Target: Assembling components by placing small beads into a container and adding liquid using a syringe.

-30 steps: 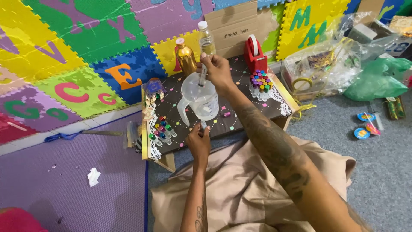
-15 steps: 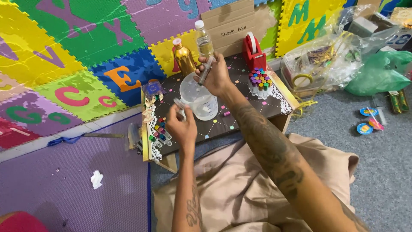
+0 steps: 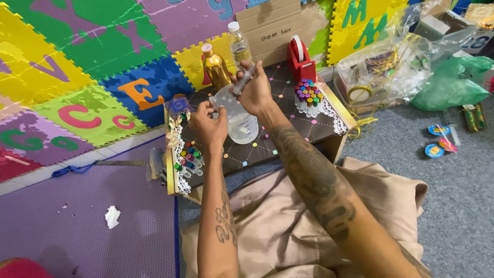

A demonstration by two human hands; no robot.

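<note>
Foam puzzle mats (image 3: 77, 67) in yellow, green, purple and blue, each with a large cut-out letter, fill the far side of the floor beyond both hands, and a plain purple mat (image 3: 77, 226) lies to the left of the left forearm. Grey carpet (image 3: 453, 206) spreads to the right of the right arm, and beige cloth (image 3: 278, 231) covers the lap beneath both forearms.

Under the hands stands a low dark brown surface (image 3: 303, 128) with a pattern of small coloured squares and white lace edging. Beyond the right hand, crumpled clear plastic bags (image 3: 391, 67) and a green plastic bag (image 3: 453, 82) lie well off to the right.

A clear plastic measuring jug (image 3: 242, 121) holding pale liquid sits on the surface between the two hands, just below them. The right hand (image 3: 256, 92) grips a slim clear syringe-like tube (image 3: 243, 80), tilted, above the jug. The left hand (image 3: 210, 126) is pinched around a small clear vial (image 3: 214, 101) close beside the jug's rim; the tube's lower end and the vial are near each other, though whether they touch cannot be told.

Behind the right hand stand a clear plastic bottle with a white cap (image 3: 240, 46) and a gold metallic bottle (image 3: 216, 67). A red tape dispenser (image 3: 300, 59) sits just right of that hand, with a cluster of small vials with coloured caps (image 3: 307, 95) in front of it. More small capped vials (image 3: 189, 157) lie just below the left hand. A crumpled white tissue (image 3: 112, 216) rests on the purple mat.
</note>
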